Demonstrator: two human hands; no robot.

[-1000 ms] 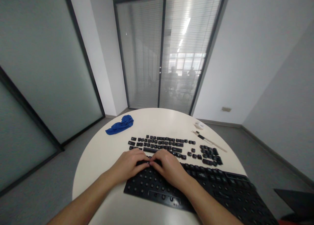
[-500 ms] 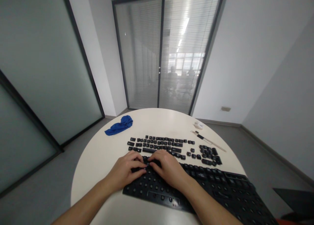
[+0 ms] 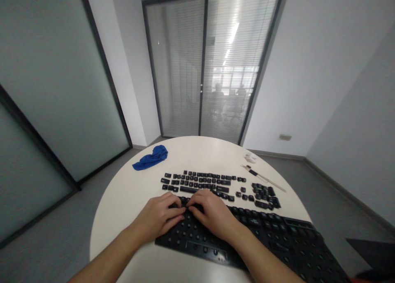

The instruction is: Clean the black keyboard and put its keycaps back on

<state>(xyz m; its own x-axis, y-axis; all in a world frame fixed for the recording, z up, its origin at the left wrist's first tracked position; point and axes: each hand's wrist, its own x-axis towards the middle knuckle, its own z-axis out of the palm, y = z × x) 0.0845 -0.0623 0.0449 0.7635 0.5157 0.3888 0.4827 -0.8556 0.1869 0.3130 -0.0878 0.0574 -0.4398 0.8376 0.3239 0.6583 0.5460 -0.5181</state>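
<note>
A black keyboard lies slanted on the table, many of its key posts bare in the nearer rows. At its upper left part, my left hand and my right hand meet, fingertips almost touching. Between them is a small dark keycap, mostly covered by the fingers. The left fingers are bent and drawn together at it from the left. From the right, my right thumb and forefinger close on the same spot. Just beyond the hands, loose black keycaps lie in rows, with a long space bar keycap nearest.
A second cluster of keycaps sits to the right. Behind it are a thin brush-like stick and a small whitish item. A crumpled blue cloth lies at the far left of the round white table.
Both hands stay at the same spot on the keyboard, with only a slight shift of the fingers. The whole view has moved a little.
</note>
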